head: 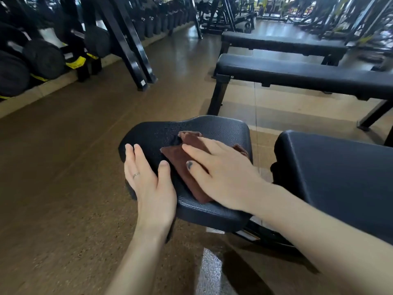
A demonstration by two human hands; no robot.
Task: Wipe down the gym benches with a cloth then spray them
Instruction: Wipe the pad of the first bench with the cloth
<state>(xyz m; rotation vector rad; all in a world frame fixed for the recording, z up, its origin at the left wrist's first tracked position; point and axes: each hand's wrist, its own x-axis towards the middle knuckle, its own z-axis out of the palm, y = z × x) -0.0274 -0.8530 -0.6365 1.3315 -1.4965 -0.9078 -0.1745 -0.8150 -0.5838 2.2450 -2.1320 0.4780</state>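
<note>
R hand [223, 177] lies flat on a brown cloth [182, 165], fingers straight, pressing it onto the black seat pad [223, 128] w/ droplets beside the cloth. L hand [148, 184] rests on the pad's left edge, fingers relaxed and extended, thumb on top, gripping nothing; ring on one finger. Back pad [340, 177] sits just right of the seat. Two flat benches [297, 75] stand beyond, apart from it. Dumbbell rack [42, 56] along the left wall.

dumbbell rack [127, 45] left | dumbbells [43, 58] | brown floor [63, 167]
</note>
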